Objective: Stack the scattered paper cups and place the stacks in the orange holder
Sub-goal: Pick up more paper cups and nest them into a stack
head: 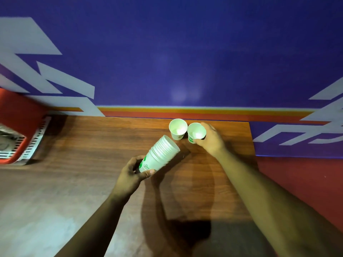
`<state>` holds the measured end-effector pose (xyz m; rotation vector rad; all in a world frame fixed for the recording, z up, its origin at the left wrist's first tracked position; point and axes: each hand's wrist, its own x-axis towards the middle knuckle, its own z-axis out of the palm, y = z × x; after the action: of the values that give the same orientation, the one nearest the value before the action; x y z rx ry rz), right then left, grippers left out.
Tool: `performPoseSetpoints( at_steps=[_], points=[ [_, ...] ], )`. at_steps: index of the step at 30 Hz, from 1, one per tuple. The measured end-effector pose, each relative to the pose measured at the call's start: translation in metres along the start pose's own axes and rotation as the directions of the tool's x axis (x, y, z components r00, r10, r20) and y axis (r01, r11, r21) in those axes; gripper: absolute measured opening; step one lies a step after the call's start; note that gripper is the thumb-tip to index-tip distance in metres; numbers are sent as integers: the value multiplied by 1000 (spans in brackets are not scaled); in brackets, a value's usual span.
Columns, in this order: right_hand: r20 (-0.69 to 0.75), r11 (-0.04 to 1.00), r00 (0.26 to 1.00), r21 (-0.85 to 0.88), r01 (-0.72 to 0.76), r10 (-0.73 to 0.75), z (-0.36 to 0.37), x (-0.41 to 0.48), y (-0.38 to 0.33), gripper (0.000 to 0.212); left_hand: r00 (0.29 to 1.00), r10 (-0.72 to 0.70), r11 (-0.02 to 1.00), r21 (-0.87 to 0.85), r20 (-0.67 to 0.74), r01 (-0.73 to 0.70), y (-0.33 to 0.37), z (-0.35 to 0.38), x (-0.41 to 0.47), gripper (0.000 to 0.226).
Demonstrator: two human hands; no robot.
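- A nested stack of white paper cups with green print [160,156] is held at its base end by the left hand [132,175], with thumb and fingers curled round the bottom cup.
- The stack's long axis is tilted, running from the left hand up and to the right, so that its open mouth is turned toward the two loose cups.
- A single white paper cup with a green mark [196,133] is gripped from its right side by the right hand [212,140], whose fingers are wrapped round the wall. Whether this cup is lifted off the brown wood-grain table [92,145] cannot be told.
- A second loose white paper cup [177,128] is seen upright on the table just left of the gripped one, their rims close together or touching. No hand is on it.
- The gripped cup lies just beyond and to the right of the stack's mouth, so a short move toward the left hand is judged enough to nest it.
- The orange plastic holder [17,114] is found at the far left edge, well apart from both hands, with the left hand the nearer one.
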<state>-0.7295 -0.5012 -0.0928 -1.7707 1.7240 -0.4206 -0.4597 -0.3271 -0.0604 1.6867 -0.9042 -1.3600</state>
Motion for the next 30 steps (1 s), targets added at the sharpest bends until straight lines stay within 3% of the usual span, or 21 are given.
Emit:
performPoseSetpoints(
  at_steps=[3, 5, 8, 11, 14, 17, 21, 24, 27, 30],
  points=[
    [-77, 991, 994, 111, -74, 83, 2, -8, -2, 66, 1000, -4, 1000, 4, -21, 4, -2, -6, -2, 43],
    [-122, 924, 974, 358, -135, 189, -6, -18, -6, 59, 1000, -6, 1000, -2, -24, 6, -3, -5, -2, 42],
    [-7, 691, 945, 685, -233, 326, -24, -38, -25, 54, 1000, -8, 1000, -3, -7, 8, -2, -3, -4, 43],
    [126, 546, 956, 797, -258, 266, -32, -59, -50, 25, 1000, -18, 1000, -8, 0, 18, 1, -3, -7, 44],
    [230, 431, 947, 848, -309, 226, -32, -72, -72, 23, 1000, -9, 999, -31, 11, 10, 4, -7, -10, 45],
    [361, 530, 926, 767, -362, 110, -25, -82, -84, 36, 999, 18, 999, -47, 50, -15, 9, -7, -13, 46],
    [432, 710, 902, 636, -302, -3, -7, -85, -99, 42, 999, 42, 997, -73, 34, -39, 13, -14, -16, 46],
    [210, 815, 973, 546, -195, 92, 1, -64, -109, 56, 999, 40, 995, -96, -5, -40, 12, -27, -17, 45],
    [-87, 961, 991, 267, -76, 103, 8, -35, -106, 79, 999, 35, 994, -101, -27, -38, 7, -38, -19, 45],
    [-61, 998, 996, 21, -56, 57, 24, -13, -99, 104, 999, 23, 994, -107, -48, -28, -3, -51, -22, 44]
  ],
)
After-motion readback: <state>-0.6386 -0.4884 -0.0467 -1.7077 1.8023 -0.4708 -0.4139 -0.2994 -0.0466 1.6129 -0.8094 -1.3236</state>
